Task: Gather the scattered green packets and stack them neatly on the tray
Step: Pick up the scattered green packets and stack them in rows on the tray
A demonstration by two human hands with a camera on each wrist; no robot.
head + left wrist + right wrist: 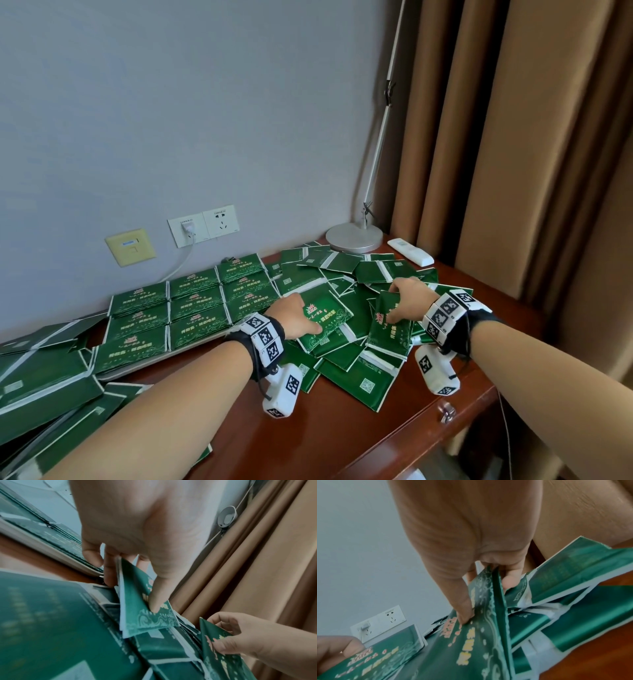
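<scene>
A heap of loose green packets (346,274) covers the middle and right of the wooden table. My left hand (296,317) pinches a small bundle of green packets (325,320), thumb on top and fingers beneath, as the left wrist view shows with the thumb (157,599) pressed on the bundle (142,614). My right hand (406,303) grips another green packet (388,329), tilted up off the heap; the right wrist view shows this packet (471,642) between thumb and fingers. Neat rows of stacked packets (191,305) fill the tray (150,365) on the left.
More green packets (44,387) lie piled at the near left. A lamp base (354,236) and a white remote (410,251) stand at the back right. Wall sockets (203,226) with a plugged cable are behind the tray. Brown curtains (531,154) hang on the right.
</scene>
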